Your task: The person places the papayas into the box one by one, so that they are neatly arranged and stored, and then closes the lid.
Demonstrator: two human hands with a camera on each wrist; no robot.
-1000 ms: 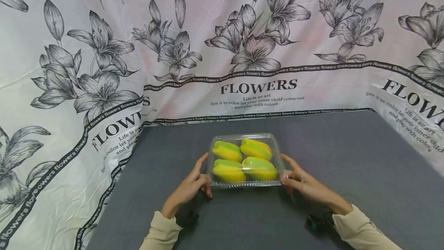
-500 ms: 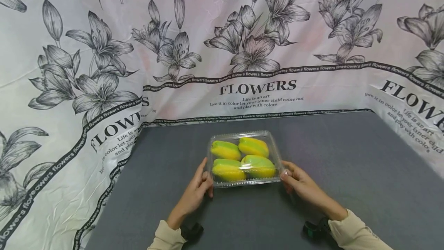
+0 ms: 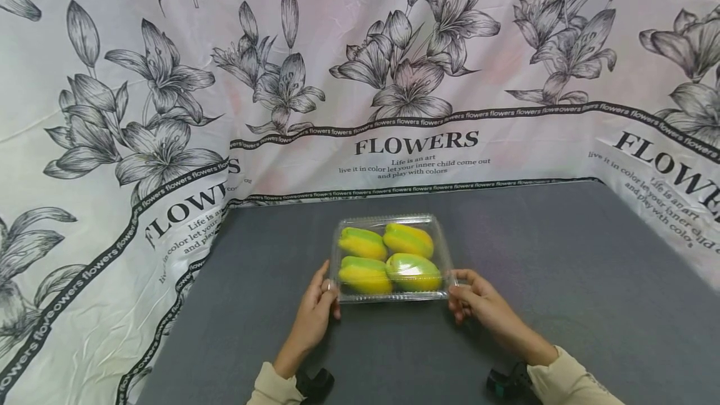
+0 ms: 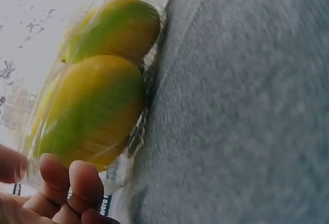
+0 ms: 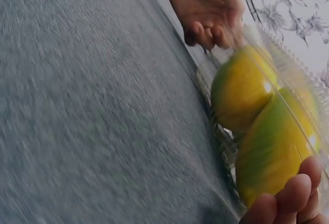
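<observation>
A clear plastic clamshell box holds several yellow-green mangoes in two rows on the dark grey table. My left hand grips the box's left side near its front corner, thumb in front and index finger along the side. At the right front corner my right hand pinches the box between thumb and fingers. The lid is down. In the left wrist view the fingertips touch the box's end beside a mango. In the right wrist view the fingertips lie at the opposite end.
The grey tabletop stretches around the box on all sides. A white curtain with printed flowers and lettering stands behind and along both sides. A dark wrist device sits at each cuff.
The box has shifted slightly left, with both hands keeping hold. My right hand has moved left and down a little, and both forearms have drawn closer together.
</observation>
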